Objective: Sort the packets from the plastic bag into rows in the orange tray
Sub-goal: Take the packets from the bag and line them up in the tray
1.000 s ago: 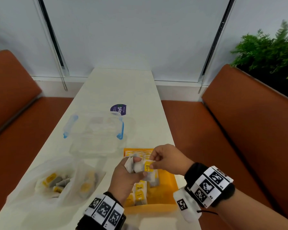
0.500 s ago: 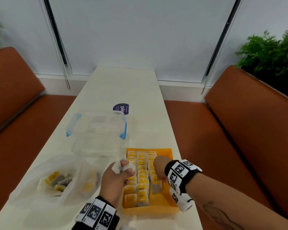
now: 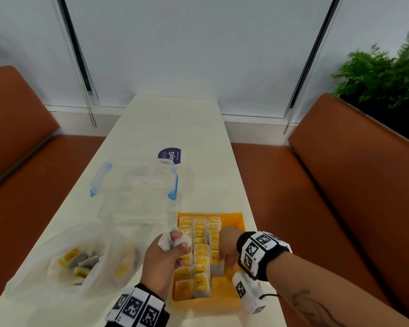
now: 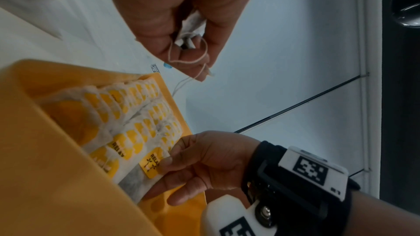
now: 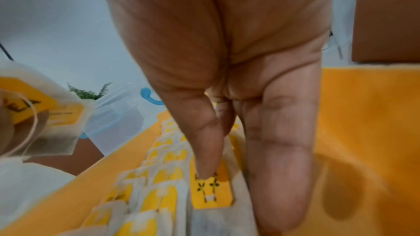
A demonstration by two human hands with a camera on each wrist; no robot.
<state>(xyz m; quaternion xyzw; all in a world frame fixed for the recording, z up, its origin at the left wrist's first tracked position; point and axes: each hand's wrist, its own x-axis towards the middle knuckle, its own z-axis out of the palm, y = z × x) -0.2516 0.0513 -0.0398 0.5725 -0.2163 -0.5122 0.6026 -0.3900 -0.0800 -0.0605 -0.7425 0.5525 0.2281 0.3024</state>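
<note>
- Packets [image 3: 200, 253] are lying in three rows in the tray [image 3: 236, 220]; the right hand [image 3: 227, 249], reaching down, is pinching one [image 3: 216, 265] into the third row.
- Left hand [image 4: 179, 17] is gripping spare packets [image 4: 191, 26] above the tray, likely as ready stock.
- Right thumb [image 5: 204, 142] is pressing the label [image 5: 212, 193] flat.

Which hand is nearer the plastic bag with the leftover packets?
Left. The left hand hovers just beside the plastic bag, gripping packets; the right hand is beyond it, over the orange tray.
</note>
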